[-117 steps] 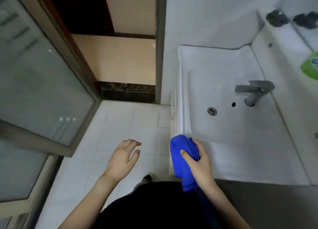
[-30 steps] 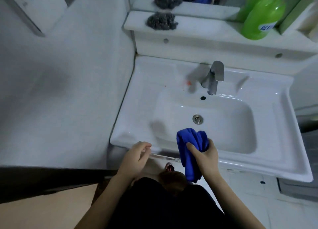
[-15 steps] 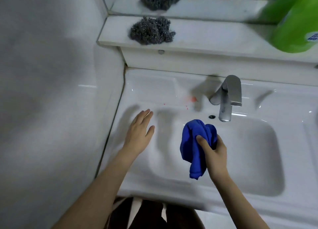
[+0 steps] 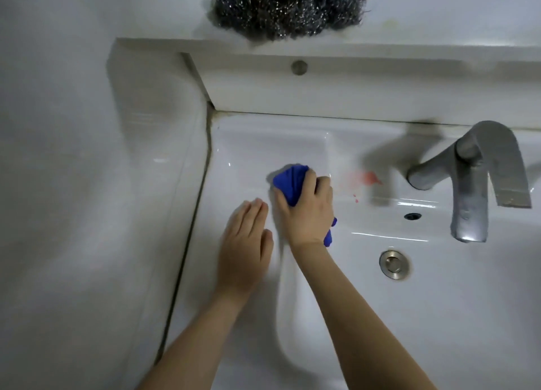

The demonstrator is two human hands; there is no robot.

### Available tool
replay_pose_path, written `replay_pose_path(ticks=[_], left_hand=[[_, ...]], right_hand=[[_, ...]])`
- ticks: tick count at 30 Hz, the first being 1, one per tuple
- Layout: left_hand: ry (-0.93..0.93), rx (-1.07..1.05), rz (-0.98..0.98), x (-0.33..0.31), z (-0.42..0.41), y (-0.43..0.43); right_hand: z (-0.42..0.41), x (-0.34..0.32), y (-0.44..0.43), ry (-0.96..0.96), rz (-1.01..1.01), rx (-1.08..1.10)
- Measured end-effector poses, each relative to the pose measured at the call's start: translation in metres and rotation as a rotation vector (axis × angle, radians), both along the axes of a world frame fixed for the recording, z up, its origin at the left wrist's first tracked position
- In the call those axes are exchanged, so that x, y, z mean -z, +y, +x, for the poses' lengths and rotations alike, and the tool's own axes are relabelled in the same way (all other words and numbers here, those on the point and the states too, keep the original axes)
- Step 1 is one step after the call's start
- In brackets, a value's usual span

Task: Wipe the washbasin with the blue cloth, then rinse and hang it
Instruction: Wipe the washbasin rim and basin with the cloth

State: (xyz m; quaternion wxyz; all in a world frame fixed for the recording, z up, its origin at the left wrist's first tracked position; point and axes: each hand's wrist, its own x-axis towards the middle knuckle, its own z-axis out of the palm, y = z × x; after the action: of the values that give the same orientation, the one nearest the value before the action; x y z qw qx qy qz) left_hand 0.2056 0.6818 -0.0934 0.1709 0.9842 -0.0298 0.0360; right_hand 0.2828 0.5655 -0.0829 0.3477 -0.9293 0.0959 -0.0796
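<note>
Cloth [image 4: 289, 184] is gripped in the right hand [image 4: 307, 211] and pressed on the basin [image 4: 292, 143]; left hand [image 4: 244, 252] is laid flat, open.

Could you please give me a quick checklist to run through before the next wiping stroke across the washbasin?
1. Blue cloth gripped in right hand: ok.
2. Cloth pressed on the washbasin ledge: ok.
3. Left hand flat on the rim, clear of the stroke: ok.
4. Red stain beside the faucet wiped off: not ok, it remains.
5. Faucet off: ok, no water visible.
6. Cloth damp enough: cannot tell.
</note>
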Motion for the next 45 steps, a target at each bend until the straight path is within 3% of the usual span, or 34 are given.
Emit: replay_pose_path(ticks=[4,12,14,18,20,24,28,31,33,36,41,45], left_hand=[[0.006,-0.005,-0.003,0.003,0.003,0.001],[-0.065,-0.002,-0.029,0.007,0.003,0.000],[-0.075,-0.009,-0.020,0.008,0.005,0.000],[-0.077,-0.001,0.003,0.007,0.005,-0.002],[-0.081,-0.001,-0.002,0.006,0.005,-0.002],[-0.091,-0.005,-0.008,0.008,0.005,-0.003],[-0.084,-0.004,-0.002,0.008,0.007,-0.001],[-0.069,-0.003,-0.007,0.007,0.005,-0.002],[-0.066,-0.012,-0.014,0.006,0.006,-0.002],[-0.058,-0.014,-0.007,0.006,0.007,-0.003],[-0.047,0.004,0.021,0.007,0.007,-0.001],[-0.044,-0.012,0.004,0.006,0.007,-0.003]], right_hand=[[-0.002,0.014,-0.042,-0.097,-0.151,-0.147],[0.045,-0.010,-0.115,0.101,-0.173,0.430],[0.055,-0.016,-0.103,0.096,-0.217,0.394],[0.019,-0.015,-0.089,0.023,-0.225,0.007],[0.012,-0.019,-0.115,0.069,-0.280,0.059],[0.042,-0.018,-0.131,0.152,-0.321,0.363],[0.040,-0.019,-0.072,0.121,-0.196,0.173],[0.009,-0.019,-0.098,0.101,-0.237,0.043],[0.007,-0.019,-0.129,0.163,-0.339,0.154],[0.042,-0.016,-0.124,0.188,-0.330,0.351],[0.025,-0.016,-0.084,0.086,-0.201,0.078],[0.018,-0.015,-0.135,0.142,-0.352,0.184]])
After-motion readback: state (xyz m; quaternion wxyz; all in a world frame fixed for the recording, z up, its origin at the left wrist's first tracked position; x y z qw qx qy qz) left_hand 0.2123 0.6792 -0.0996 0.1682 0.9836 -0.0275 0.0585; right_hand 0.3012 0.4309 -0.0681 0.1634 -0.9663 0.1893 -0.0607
